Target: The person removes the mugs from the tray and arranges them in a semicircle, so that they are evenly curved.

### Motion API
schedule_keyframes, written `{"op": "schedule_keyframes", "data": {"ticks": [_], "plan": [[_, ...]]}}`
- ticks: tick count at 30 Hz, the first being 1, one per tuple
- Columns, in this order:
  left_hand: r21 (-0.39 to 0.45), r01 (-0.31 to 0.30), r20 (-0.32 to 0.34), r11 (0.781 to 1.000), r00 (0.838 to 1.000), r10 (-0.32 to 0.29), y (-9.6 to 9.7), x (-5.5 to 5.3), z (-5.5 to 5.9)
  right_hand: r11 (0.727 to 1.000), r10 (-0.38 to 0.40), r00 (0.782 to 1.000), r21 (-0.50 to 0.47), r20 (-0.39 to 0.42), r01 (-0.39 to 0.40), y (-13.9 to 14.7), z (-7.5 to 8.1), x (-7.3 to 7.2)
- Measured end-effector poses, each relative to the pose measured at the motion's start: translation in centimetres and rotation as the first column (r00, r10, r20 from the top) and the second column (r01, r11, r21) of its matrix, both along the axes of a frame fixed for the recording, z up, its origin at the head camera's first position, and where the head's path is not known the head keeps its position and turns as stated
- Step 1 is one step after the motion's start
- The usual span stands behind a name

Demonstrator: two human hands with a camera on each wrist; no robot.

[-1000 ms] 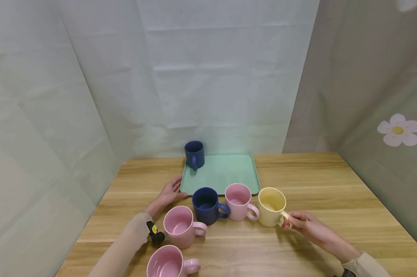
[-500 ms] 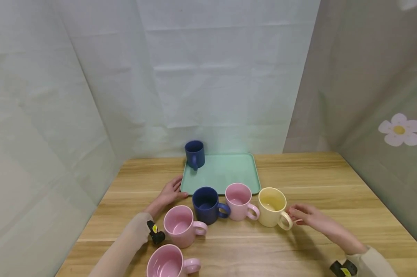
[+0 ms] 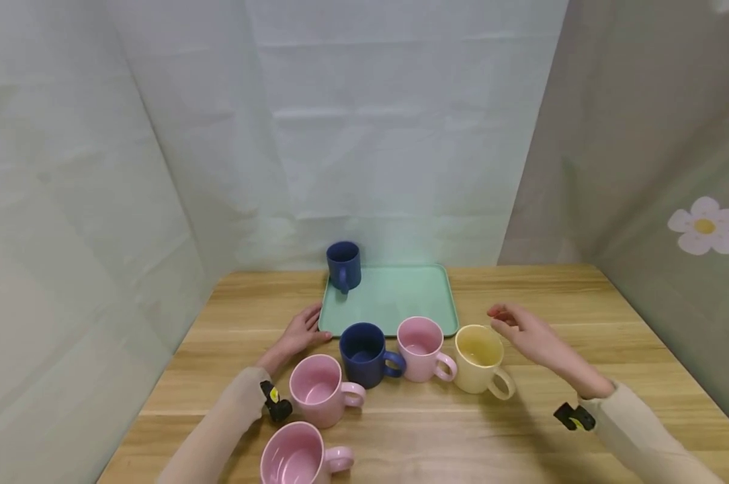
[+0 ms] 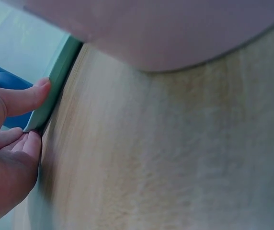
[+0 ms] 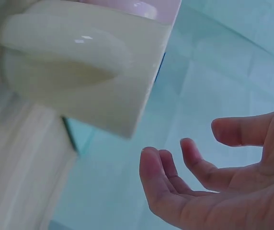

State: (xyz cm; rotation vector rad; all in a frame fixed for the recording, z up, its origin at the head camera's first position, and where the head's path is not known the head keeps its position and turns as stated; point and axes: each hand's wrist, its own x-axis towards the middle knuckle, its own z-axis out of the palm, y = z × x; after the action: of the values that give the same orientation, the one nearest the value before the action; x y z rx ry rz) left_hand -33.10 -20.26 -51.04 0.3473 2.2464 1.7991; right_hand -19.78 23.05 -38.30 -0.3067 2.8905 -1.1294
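Note:
A mint-green tray (image 3: 394,296) lies at the back of the table with a dark blue mug (image 3: 343,267) upright on its back left corner. My left hand (image 3: 297,336) holds the tray's front left corner; in the left wrist view its thumb (image 4: 29,98) lies on the rim, with the fingers at the corner. Before the tray, from left to right, stand another dark blue mug (image 3: 364,359), a pink mug (image 3: 420,353) and a yellow mug (image 3: 476,366). Just right of the yellow mug, my right hand (image 3: 527,336) hovers apart from it, fingers loosely bent and holding nothing.
Two more pink mugs stand beside my left forearm: one nearer the tray (image 3: 318,396), the other (image 3: 294,460) cut off by the lower frame edge. Cloth walls (image 3: 376,134) enclose the wooden table (image 3: 582,316) at the back and sides.
My right hand has let go of the yellow mug's handle, then moved up and away toward the back. The left hand stays at the tray corner. The mugs stand as before.

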Motion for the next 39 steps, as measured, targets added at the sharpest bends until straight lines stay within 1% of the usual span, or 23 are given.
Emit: {"op": "schedule_keyframes", "data": {"ticks": [2, 5, 7, 9, 12, 15, 17, 20, 23, 29, 30, 32, 34, 37, 38, 39], "plan": [[0.001, -0.003, 0.001, 1.000, 1.000, 0.003, 0.1, -0.1, 0.0, 1.000, 0.019, 1.000, 0.023, 0.004, -0.019, -0.7, 0.5, -0.8], [0.002, 0.004, 0.002, 1.000, 1.000, -0.004, 0.2, -0.1, -0.1, 0.998, 0.050, 0.998, 0.024, 0.022, -0.051, -1.8, 1.1, -2.1], [0.004, 0.005, 0.003, 1.000, 1.000, -0.005, 0.3, -0.1, -0.2, 0.996, 0.086, 0.996, 0.000, 0.038, -0.086, -2.5, 1.4, -3.1], [-0.002, -0.004, 0.003, 1.000, 1.000, 0.004, 0.3, -0.1, -0.2, 0.992, 0.124, 0.990, -0.048, 0.071, -0.120, -3.3, 1.8, -4.1], [-0.022, -0.020, -0.002, 1.000, 1.000, 0.020, 0.4, -0.1, -0.2, 0.977, 0.186, 0.974, -0.130, 0.125, -0.170, -4.7, 2.4, -5.9], [-0.028, -0.024, -0.003, 0.999, 1.000, 0.024, 0.5, -0.2, -0.2, 0.962, 0.227, 0.952, -0.200, 0.204, -0.187, -6.1, 3.0, -7.6], [-0.026, -0.018, -0.003, 0.999, 1.000, 0.018, 0.6, -0.2, -0.2, 0.950, 0.251, 0.933, -0.252, 0.257, -0.186, -7.2, 3.5, -8.7], [-0.029, -0.020, -0.001, 0.999, 1.000, 0.020, 0.6, 0.0, -0.1, 0.934, 0.261, 0.907, -0.325, 0.332, -0.150, -8.8, 3.9, -10.1], [-0.025, -0.016, 0.000, 1.000, 1.000, 0.016, 0.6, 0.1, -0.1, 0.927, 0.263, 0.887, -0.355, 0.379, -0.123, -10.3, 4.0, -11.4], [-0.019, -0.032, -0.008, 0.999, 0.999, 0.032, 0.6, 0.4, -0.1, 0.918, 0.277, 0.860, -0.382, 0.428, -0.105, -12.9, 3.2, -14.2], [-0.023, -0.034, -0.009, 0.999, 0.999, 0.034, 0.6, 0.4, -0.1, 0.918, 0.274, 0.857, -0.385, 0.437, -0.097, -13.4, 3.0, -14.6], [-0.026, -0.032, -0.010, 0.999, 0.999, 0.032, 0.6, 0.5, -0.2, 0.914, 0.270, 0.842, -0.401, 0.468, -0.070, -14.4, 2.6, -15.4], [-0.017, -0.030, -0.004, 0.999, 1.000, 0.030, 0.7, 0.6, -0.3, 0.901, 0.275, 0.816, -0.432, 0.509, -0.035, -15.4, 2.3, -16.1], [0.004, -0.036, -0.003, 0.999, 0.999, 0.036, 0.8, 0.8, -0.4, 0.868, 0.289, 0.771, -0.495, 0.567, 0.038, -17.2, 1.8, -17.1], [0.018, -0.037, -0.001, 0.999, 0.999, 0.037, 0.8, 0.9, -0.4, 0.859, 0.284, 0.761, -0.507, 0.584, 0.069, -17.8, 1.7, -17.4], [0.028, -0.037, 0.000, 0.999, 0.999, 0.037, 0.8, 0.9, -0.5, 0.851, 0.276, 0.755, -0.517, 0.596, 0.097, -18.4, 1.5, -17.7]]}}
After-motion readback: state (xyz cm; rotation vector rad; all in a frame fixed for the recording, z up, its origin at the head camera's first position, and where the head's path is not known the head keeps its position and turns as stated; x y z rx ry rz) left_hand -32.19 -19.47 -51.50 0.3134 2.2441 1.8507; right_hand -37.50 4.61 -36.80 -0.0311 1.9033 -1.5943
